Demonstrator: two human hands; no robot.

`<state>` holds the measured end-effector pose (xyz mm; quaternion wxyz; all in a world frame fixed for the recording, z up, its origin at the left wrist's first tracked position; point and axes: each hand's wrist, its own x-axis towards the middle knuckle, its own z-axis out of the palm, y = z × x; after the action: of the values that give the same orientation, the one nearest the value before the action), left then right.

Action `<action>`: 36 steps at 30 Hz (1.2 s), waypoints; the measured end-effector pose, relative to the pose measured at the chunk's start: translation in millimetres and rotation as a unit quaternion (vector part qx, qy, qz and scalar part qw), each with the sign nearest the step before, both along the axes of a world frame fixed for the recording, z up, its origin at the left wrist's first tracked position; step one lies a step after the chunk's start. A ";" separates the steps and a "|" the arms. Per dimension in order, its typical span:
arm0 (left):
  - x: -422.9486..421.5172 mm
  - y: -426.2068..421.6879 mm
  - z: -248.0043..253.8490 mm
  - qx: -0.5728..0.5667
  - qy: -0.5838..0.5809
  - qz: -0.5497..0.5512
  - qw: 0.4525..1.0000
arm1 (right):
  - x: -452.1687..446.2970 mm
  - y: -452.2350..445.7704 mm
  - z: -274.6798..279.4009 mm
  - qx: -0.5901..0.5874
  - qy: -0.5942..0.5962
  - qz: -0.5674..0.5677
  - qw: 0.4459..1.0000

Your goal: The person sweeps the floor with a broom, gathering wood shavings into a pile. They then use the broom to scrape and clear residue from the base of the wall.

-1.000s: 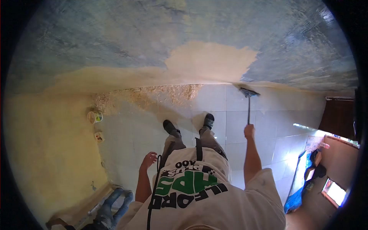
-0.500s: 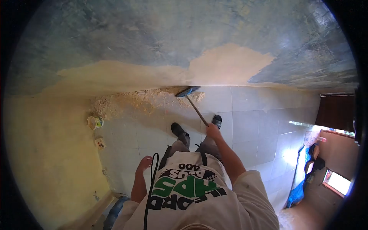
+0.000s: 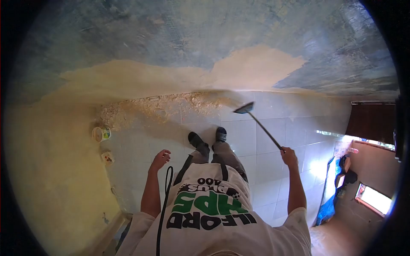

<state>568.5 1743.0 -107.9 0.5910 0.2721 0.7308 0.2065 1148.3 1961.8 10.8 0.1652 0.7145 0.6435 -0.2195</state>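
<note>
My right hand, out to the right, is closed around the handle end of a broom. The dark broom head points away toward the wall base and seems to be held off the tiles, to the right of the debris. That debris, pale crumbly flakes, lies in a band along the foot of the wall. My left hand hangs over the floor on the left with loosely bent fingers and nothing in it.
The wall ahead has bare beige patches below mottled blue-grey paint. A white tub and a small card-like item sit by the left wall. Blue sheeting and assorted items are at the right.
My right hand has swung outward to the right, carrying the broom head off the debris edge. My right foot has come closer to the left one. My left hand has risen slightly.
</note>
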 end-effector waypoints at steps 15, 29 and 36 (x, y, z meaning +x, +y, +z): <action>27.0 -130.7 -14.4 -0.219 -0.038 0.107 0.969 | -166.3 -25.6 -128.9 0.014 0.012 0.307 0.952; 38.7 -21.1 -26.7 -0.019 -0.055 0.013 0.998 | -1.8 -42.7 -60.9 -0.041 -0.049 0.229 0.971; 72.9 9.6 -39.9 -0.102 -0.045 -0.045 0.993 | 141.0 -93.8 -0.7 -0.050 -0.184 0.122 0.974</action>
<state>641.4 1752.6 -147.8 0.6569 0.2328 0.7077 0.1161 1289.4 1868.0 10.1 0.3424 0.6495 0.6723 -0.0944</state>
